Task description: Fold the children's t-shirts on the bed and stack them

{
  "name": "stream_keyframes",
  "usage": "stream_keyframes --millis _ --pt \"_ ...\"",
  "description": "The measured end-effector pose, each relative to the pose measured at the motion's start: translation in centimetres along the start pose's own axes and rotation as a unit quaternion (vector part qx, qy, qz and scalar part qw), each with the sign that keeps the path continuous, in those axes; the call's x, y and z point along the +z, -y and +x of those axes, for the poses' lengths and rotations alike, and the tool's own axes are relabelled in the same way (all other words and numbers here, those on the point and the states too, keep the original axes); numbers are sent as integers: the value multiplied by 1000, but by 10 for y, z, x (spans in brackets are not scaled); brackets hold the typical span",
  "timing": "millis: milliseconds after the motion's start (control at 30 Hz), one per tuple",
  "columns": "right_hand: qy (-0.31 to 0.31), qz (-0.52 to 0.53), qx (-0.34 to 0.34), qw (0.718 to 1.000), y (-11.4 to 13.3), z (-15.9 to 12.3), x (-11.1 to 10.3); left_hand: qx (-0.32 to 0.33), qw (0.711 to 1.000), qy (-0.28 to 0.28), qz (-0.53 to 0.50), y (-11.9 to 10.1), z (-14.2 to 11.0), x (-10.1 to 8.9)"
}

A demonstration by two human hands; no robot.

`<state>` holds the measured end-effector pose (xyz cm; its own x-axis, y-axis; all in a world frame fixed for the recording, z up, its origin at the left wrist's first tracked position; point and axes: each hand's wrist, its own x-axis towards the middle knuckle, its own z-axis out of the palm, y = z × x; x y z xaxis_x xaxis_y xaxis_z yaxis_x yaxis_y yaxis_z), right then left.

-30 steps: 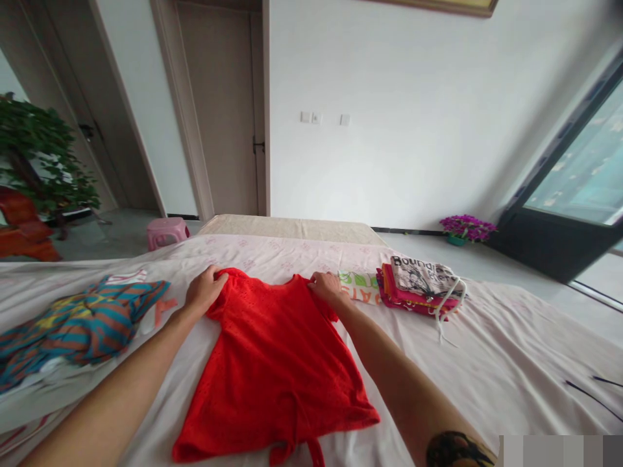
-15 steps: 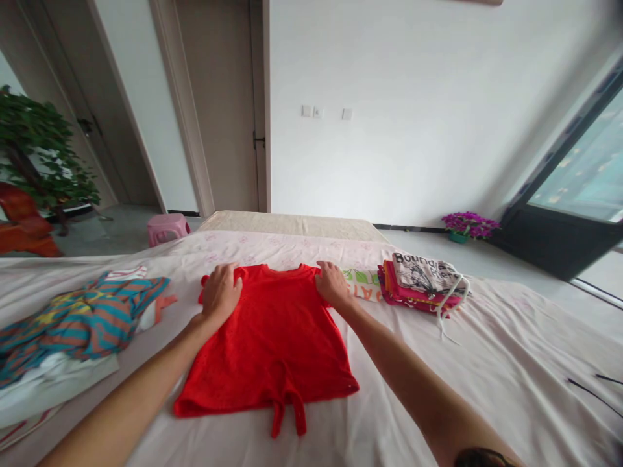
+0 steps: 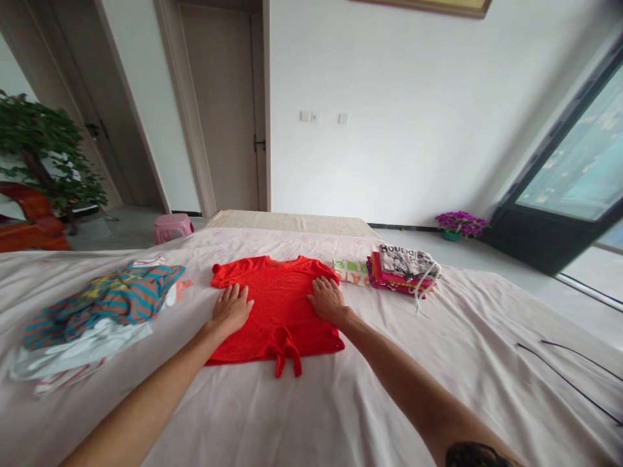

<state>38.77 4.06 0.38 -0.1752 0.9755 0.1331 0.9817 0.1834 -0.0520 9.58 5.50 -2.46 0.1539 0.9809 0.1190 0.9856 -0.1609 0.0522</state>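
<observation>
Left hand (image 3: 232, 310) and right hand (image 3: 327, 299) lie palm down on red shirt (image 3: 280, 292), one at each side; fingers extended, slightly apart, gripping nothing. For good smoothing, I judge: press lightly and equally, from middle outward, so cloth does not drag; sleeve (image 3: 224, 272) beside left hand perhaps needs straightening, its end looks bunched. Shirt lies spread on bed (image 3: 224, 421), neckline toward bed's far edge. Plain red, short-sleeved, tie (image 3: 283, 344) knotted at hem.

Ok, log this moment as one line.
left hand: palm-down on red top | right hand: palm-down on red top | striped garment: at left | folded stack: at right
</observation>
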Motion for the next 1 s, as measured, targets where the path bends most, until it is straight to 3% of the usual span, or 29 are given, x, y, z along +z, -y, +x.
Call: stream_keyframes --millis 133,200,333,500,1000 --pt "-19 20 -64 998 41 -26 4 28 999 2 -17 -31 -23 -4" --pt "-12 30 -98 995 49 -43 12 28 999 -10 -22 -35 -39 -1" --pt "-13 17 -60 998 22 -67 16 2 999 -35 -11 -10 -65 4" --pt "6 11 -2 1000 -16 -78 9 -20 999 -34 6 13 -82 1" --pt "10 25 23 999 -16 -81 12 -27 997 -67 -21 10 -84 0"
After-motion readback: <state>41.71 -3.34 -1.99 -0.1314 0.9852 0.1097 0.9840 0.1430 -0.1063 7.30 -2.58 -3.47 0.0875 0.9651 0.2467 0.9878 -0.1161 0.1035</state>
